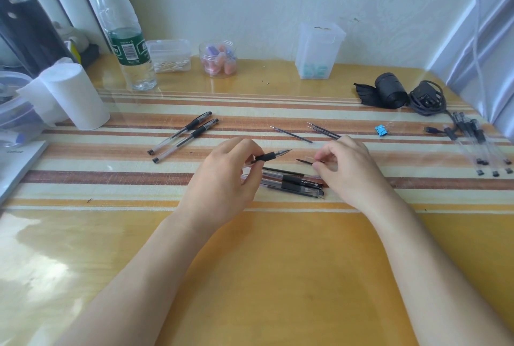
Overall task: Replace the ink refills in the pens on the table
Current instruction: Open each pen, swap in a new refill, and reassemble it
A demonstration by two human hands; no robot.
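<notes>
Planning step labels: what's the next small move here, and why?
Probably the right hand sets down the cap it pinches, freeing it to unscrew the tip: the pen in the left hand is uncapped but still assembled, and loose refills lie just beyond.

A clear water bottle is standing at the back left, a box of cotton swabs just beside it. Further right a jar of coloured pieces and a translucent container are standing. A black roll is lying beside a coiled cable, a blue binder clip near them.
</notes>
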